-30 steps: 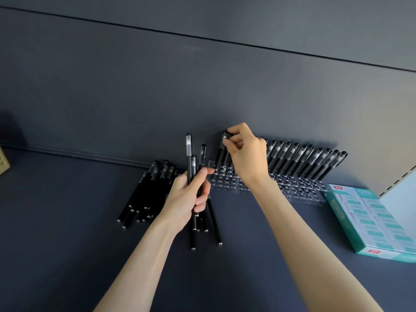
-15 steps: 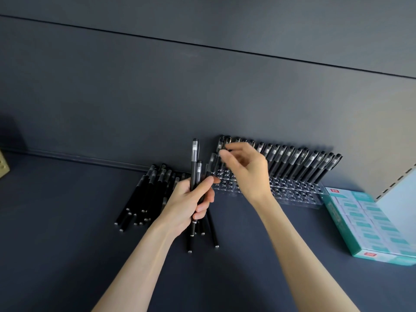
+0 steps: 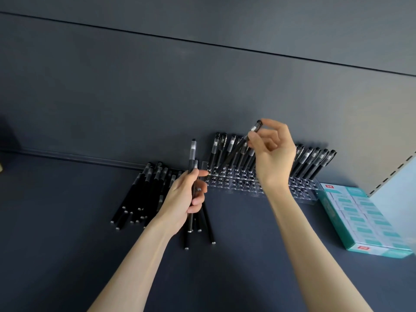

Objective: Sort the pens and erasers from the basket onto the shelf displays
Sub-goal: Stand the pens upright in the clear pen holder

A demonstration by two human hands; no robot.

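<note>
A clear acrylic pen rack (image 3: 236, 180) stands against the dark back wall, with a row of black pens (image 3: 315, 161) standing in its rear holes. My right hand (image 3: 271, 154) pinches one black pen (image 3: 238, 147) by its cap end; the pen slants down to the left, its tip near the rack's left holes. My left hand (image 3: 184, 199) grips a small bundle of black pens (image 3: 193, 154), upright, just left of the rack. A loose pile of black pens (image 3: 144, 190) lies on the shelf to the left.
A teal and white box of erasers (image 3: 360, 221) lies on the dark shelf at the right, beside the rack. A perforated shelf upright (image 3: 396, 167) rises at the far right. The basket is out of view.
My right hand left the row of standing pens, took one pen from the left hand's bundle and now holds it raised and slanted over the rack. The left hand has barely moved.
</note>
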